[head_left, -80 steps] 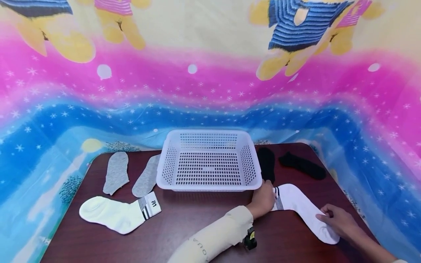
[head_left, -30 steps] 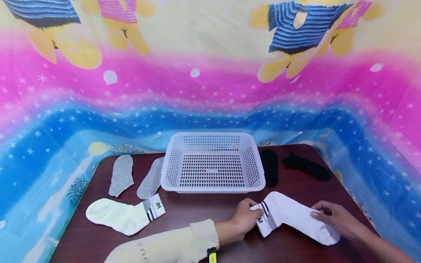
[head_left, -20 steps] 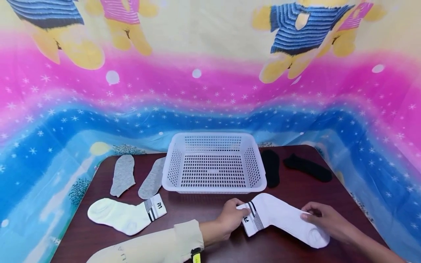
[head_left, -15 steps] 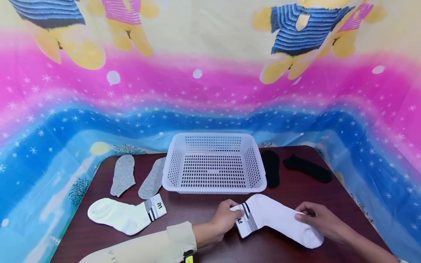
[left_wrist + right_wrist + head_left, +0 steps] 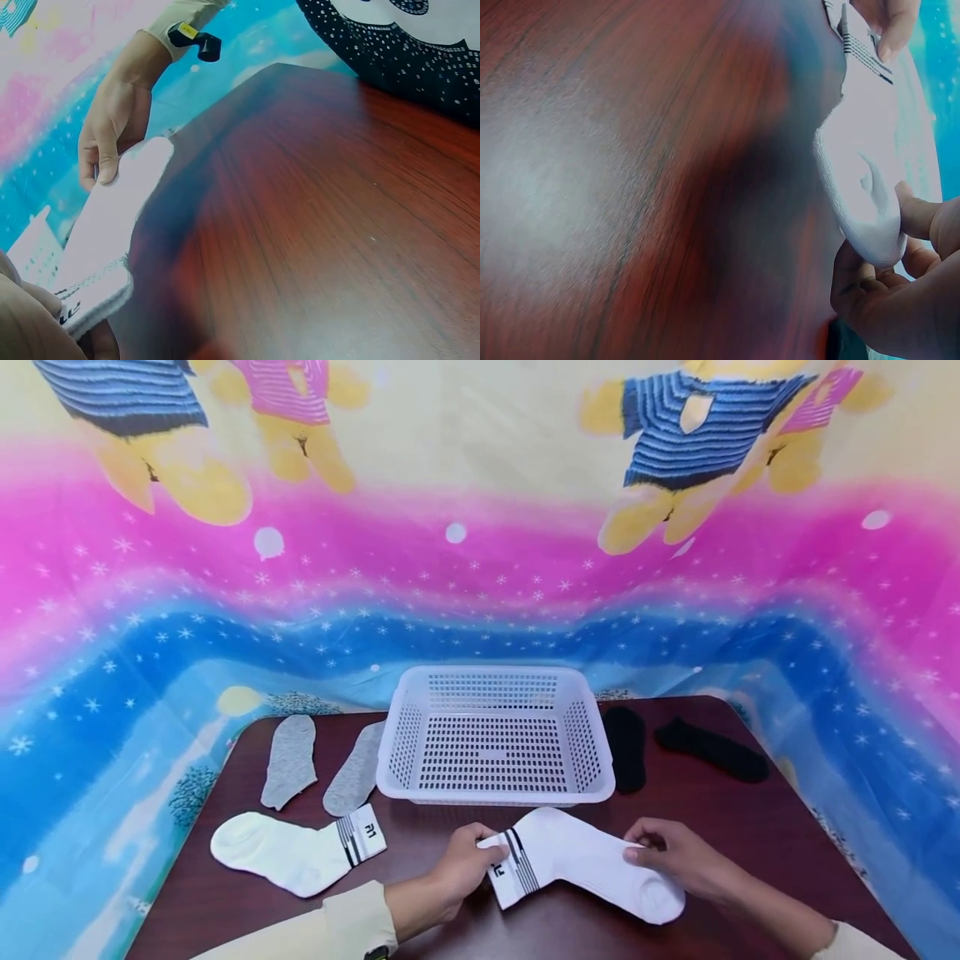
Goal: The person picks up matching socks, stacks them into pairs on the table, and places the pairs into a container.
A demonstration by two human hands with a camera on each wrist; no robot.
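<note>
A white crew sock (image 5: 585, 860) with dark stripes and a small logo on its cuff stretches between my two hands in front of the basket. My left hand (image 5: 457, 868) pinches the cuff, thumb on top. My right hand (image 5: 678, 856) pinches the upper edge near the foot end; in the right wrist view the thumb and fingers (image 5: 851, 277) close around the toe end. The left wrist view shows the sock (image 5: 112, 217) raised off the wood. A matching white sock (image 5: 281, 852) lies flat at the left, toe pointing left.
A white perforated plastic basket (image 5: 495, 797) stands at the back middle of the dark wooden table (image 5: 420, 935). Two grey ankle socks (image 5: 291, 760) lie left of it, one partly behind its side. Two black socks (image 5: 712, 750) lie at its right. A patterned cloth (image 5: 480, 610) hangs behind.
Both hands have carried the white sock leftward from the table's right side to in front of the basket. The left hand's hold on the cuff is now visible. The other socks have stayed put.
</note>
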